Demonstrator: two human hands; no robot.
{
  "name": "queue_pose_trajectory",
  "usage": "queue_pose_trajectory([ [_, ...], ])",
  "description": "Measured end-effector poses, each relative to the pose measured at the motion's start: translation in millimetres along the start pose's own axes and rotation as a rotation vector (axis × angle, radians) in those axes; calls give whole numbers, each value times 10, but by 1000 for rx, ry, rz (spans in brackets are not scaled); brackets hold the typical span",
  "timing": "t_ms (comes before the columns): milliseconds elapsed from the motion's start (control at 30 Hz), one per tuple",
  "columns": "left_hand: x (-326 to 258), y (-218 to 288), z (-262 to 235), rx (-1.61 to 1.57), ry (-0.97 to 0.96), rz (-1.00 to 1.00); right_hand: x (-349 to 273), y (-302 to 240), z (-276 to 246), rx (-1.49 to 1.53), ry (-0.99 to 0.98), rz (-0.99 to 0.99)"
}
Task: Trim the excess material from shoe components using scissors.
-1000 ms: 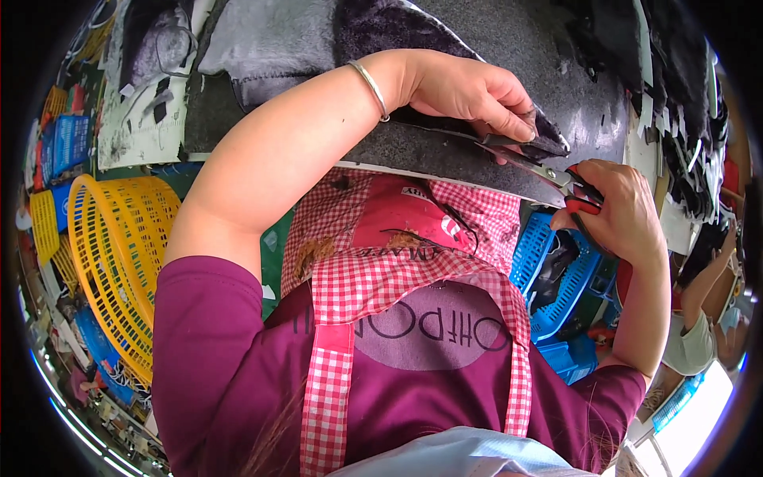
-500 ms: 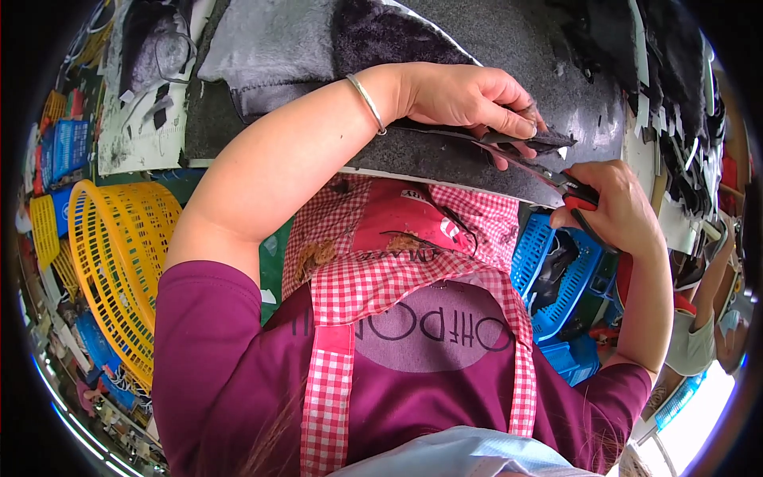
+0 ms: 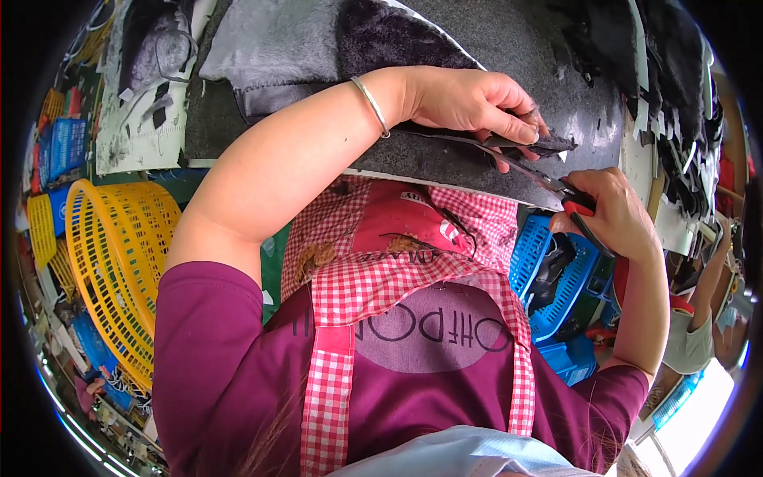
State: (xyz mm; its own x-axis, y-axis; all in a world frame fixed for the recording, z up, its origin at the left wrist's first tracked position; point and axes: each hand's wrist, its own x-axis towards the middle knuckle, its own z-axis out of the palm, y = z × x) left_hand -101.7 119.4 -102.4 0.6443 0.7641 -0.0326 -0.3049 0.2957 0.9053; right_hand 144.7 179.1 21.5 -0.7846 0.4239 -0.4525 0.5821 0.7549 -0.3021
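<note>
My left hand (image 3: 475, 99), with a silver bangle at the wrist, reaches over the near part of the dark worktop (image 3: 517, 44). Thumb and fingers pinch a narrow black fabric piece (image 3: 554, 145), whose tip points right. In my right hand (image 3: 624, 213) are scissors (image 3: 577, 208) with red and black handles. Their blades slant up and left to the fabric under my left fingers; the exact cutting point is hidden there. A grey and black plush panel (image 3: 278, 44) lies on the worktop beyond my left forearm.
Black plush pieces with pale strips (image 3: 683, 119) hang at the right. A yellow plastic basket (image 3: 95, 270) stands low at the left. A blue basket (image 3: 548, 306) holding black material sits below the table edge. Another person (image 3: 691, 338) is at the far right.
My right hand and the scissor handles have shifted slightly downward. My left hand keeps its pinch on the fabric, almost in the same place.
</note>
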Motion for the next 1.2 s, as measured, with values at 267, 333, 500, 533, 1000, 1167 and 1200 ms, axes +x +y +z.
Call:
queue_pose_trajectory([
  [267,29,-37,-8,27,31,19,136,-201,13,-85,68,-54],
  [333,45,-47,-5,30,56,18,153,-266,-31,-127,60,-33],
  [500,57,-18,45,25,75,177,231,-432,-74,-295,124,-90],
  [533,53,2,62,25,74,178,256,-464,-70,-341,143,-118],
  [1000,-183,97,24,528,823,426,414,-802,105,-604,183,-154],
  [1167,-911,246,331,1474,638,207,421,-793,115,-552,191,-144],
  [1200,-1052,167,322,1622,582,487,438,-811,104,-537,191,-150],
])
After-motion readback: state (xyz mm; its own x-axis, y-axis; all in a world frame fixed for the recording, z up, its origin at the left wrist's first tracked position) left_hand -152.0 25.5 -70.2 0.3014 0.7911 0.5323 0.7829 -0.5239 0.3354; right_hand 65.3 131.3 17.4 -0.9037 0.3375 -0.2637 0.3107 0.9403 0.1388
